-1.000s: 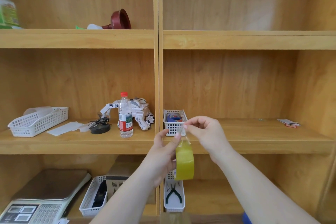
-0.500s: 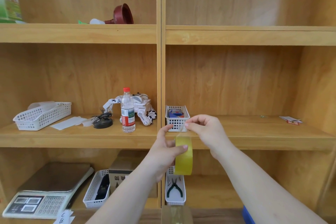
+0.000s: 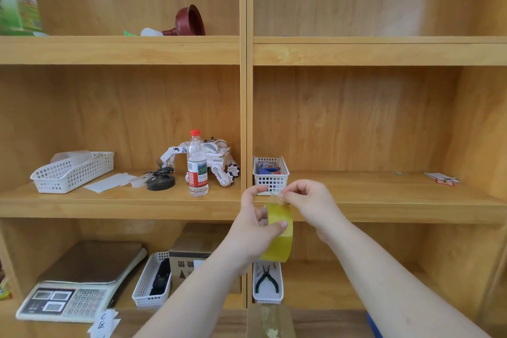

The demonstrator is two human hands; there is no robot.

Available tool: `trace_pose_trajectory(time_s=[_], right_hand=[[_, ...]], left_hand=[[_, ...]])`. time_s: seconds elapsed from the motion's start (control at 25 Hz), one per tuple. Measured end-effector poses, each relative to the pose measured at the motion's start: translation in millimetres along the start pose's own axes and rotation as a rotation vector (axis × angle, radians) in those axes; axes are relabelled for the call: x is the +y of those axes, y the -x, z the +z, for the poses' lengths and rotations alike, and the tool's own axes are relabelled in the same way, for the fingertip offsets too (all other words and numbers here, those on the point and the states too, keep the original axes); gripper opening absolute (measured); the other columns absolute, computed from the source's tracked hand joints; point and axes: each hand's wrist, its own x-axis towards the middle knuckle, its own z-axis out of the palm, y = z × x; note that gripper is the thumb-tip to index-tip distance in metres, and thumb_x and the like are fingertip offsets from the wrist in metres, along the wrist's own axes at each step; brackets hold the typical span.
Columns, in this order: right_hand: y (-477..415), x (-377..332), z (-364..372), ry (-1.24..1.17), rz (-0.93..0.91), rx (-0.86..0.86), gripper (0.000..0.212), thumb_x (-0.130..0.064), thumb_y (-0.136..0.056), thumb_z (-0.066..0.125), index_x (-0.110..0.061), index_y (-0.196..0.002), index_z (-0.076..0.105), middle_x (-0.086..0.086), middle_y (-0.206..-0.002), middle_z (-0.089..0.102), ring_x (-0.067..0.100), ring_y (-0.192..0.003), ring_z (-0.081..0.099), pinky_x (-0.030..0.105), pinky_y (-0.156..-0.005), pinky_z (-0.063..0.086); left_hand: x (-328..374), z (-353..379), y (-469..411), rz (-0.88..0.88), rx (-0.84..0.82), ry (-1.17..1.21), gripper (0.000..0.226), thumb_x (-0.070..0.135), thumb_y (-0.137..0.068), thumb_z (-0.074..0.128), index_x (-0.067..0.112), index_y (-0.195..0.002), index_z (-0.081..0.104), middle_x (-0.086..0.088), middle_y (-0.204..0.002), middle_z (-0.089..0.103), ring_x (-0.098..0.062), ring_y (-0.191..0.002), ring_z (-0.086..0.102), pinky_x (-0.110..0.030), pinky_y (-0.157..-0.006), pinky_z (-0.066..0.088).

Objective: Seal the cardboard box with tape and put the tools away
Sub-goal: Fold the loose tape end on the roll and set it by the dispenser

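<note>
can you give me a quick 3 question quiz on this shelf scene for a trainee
1. True or false: the left hand holds the yellow tape roll while the right hand pinches its loose end.
2. Multiple choice: the pliers lie in (A) the white basket on the lower shelf, below the roll, (B) the basket beside the water bottle, (C) on the scale.
3. Short answer: what stands right behind the water bottle on the middle shelf?

Key: 1 true; 2 A; 3 the white toy robot.
</note>
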Motion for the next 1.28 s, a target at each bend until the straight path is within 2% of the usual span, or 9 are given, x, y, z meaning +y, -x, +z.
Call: trace_pose_trajectory(time_s=[0.28, 0.36, 0.48, 0.6, 0.8, 0.96, 1.04, 1.16, 1.28], right_hand=[[1.9, 1.8, -5.1, 0.037, 0.004, -0.064, 0.007, -0.008, -0.081, 0.072, -0.013, -0.075, 0.071, 0.001, -0.079, 0.066, 0.014, -0.078, 0.059, 0.026, -0.069, 0.042], [2.6, 2.1, -5.2, 0.046, 0.020, -0.089, 0.004, -0.011, -0.082, 0.071, -0.014, -0.079, 0.072, -0.001, -0.081, 0.067, 0.012, -0.077, 0.059, 0.026, -0.070, 0.043], [4.2, 4.9, -3.8, 0.009, 0.087, -0.161, 0.010, -0.016, -0.086, 0.064, -0.019, -0.089, 0.074, -0.002, -0.096, 0.072, 0.014, -0.093, 0.065, 0.035, -0.083, 0.052], [8.2, 7.6, -1.7, -0.066, 0.126, -0.203, 0.015, -0.019, -0.090, 0.061, -0.021, -0.098, 0.073, 0.000, -0.104, 0.073, 0.017, -0.102, 0.066, 0.040, -0.092, 0.054], [5.7, 13.3, 1.0, -0.024, 0.071, -0.300, 0.020, -0.031, -0.087, 0.068, -0.031, -0.107, 0.072, -0.006, -0.111, 0.072, 0.014, -0.108, 0.065, 0.045, -0.100, 0.049], [5.3, 18.8, 4.1, 0.021, 0.124, -0.441, 0.039, -0.051, -0.078, 0.068, -0.034, -0.113, 0.068, -0.004, -0.113, 0.072, 0.018, -0.111, 0.064, 0.048, -0.103, 0.046], [6.0, 22.0, 6.3, 0.012, 0.133, -0.436, 0.036, -0.048, -0.080, 0.069, -0.033, -0.112, 0.069, -0.003, -0.111, 0.073, 0.018, -0.110, 0.065, 0.047, -0.104, 0.046], [7.2, 25.1, 10.6, -0.037, 0.122, -0.336, 0.034, -0.043, -0.078, 0.073, -0.030, -0.110, 0.071, -0.004, -0.110, 0.074, 0.016, -0.109, 0.066, 0.046, -0.103, 0.046], [10.3, 25.9, 12.9, -0.085, 0.098, -0.257, 0.022, -0.032, -0.086, 0.069, -0.028, -0.108, 0.071, -0.005, -0.110, 0.074, 0.014, -0.108, 0.066, 0.040, -0.100, 0.049]], left_hand=[[1.8, -2.5, 6.0, 0.036, -0.031, -0.065, 0.067, 0.005, -0.088, 0.068, 0.041, -0.130, 0.030, -0.004, -0.103, 0.074, -0.020, -0.097, 0.071, -0.040, -0.090, 0.057], [-0.2, -5.7, 7.1, 0.050, -0.042, -0.067, 0.070, 0.004, -0.087, 0.068, 0.041, -0.132, 0.029, -0.003, -0.103, 0.074, -0.021, -0.098, 0.070, -0.043, -0.093, 0.055], [-3.0, -10.5, 9.5, 0.079, -0.076, -0.041, 0.073, 0.001, -0.086, 0.068, 0.040, -0.133, 0.029, -0.004, -0.103, 0.075, -0.022, -0.096, 0.071, -0.051, -0.095, 0.053], [-4.2, -16.2, 10.6, 0.099, -0.107, -0.045, 0.073, -0.001, -0.088, 0.065, 0.040, -0.135, 0.028, -0.003, -0.103, 0.075, -0.015, -0.091, 0.068, -0.049, -0.094, 0.053], [-9.0, -37.3, 10.4, 0.122, -0.215, -0.088, 0.075, -0.002, -0.089, 0.063, 0.045, -0.135, 0.026, -0.006, -0.111, 0.072, -0.036, -0.108, 0.063, -0.057, -0.095, 0.050], [-13.3, -55.8, 10.6, 0.162, -0.329, -0.126, 0.076, -0.001, -0.089, 0.061, 0.048, -0.136, 0.027, -0.007, -0.117, 0.070, -0.033, -0.111, 0.064, -0.057, -0.098, 0.049], [-14.6, -62.5, 8.6, 0.170, -0.355, -0.146, 0.075, 0.001, -0.088, 0.062, 0.050, -0.134, 0.030, -0.006, -0.116, 0.070, -0.030, -0.107, 0.065, -0.057, -0.098, 0.049], [-19.0, -67.7, 5.9, 0.215, -0.310, -0.204, 0.073, 0.003, -0.088, 0.065, 0.048, -0.135, 0.032, -0.003, -0.110, 0.072, -0.023, -0.104, 0.067, -0.053, -0.097, 0.051], [-24.4, -72.0, 2.5, 0.297, -0.120, -0.214, 0.069, 0.009, -0.083, 0.074, 0.046, -0.130, 0.041, 0.007, -0.109, 0.072, -0.012, -0.109, 0.065, -0.045, -0.100, 0.050]])
